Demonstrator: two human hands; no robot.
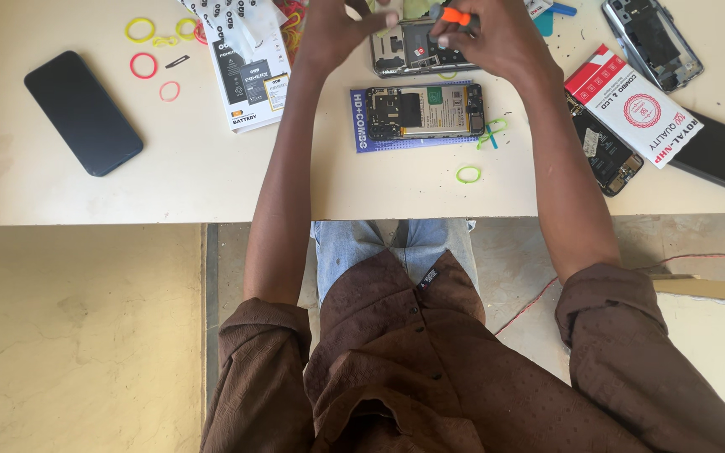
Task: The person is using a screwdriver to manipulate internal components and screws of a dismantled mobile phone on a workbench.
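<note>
Right hand (484, 38) grips an orange-handled screwdriver (455, 15) over the opened phone (417, 50) at the table's (211, 189) far edge; left hand (333, 33) pinches near its top. A slip could likely gouge the board or lose screws.

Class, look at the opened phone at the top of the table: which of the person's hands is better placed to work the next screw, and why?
The right hand, probably: it already holds the orange-handled screwdriver over the opened phone. The left hand carries no tool and rests at the phone's left edge, seemingly steadying it.
</note>
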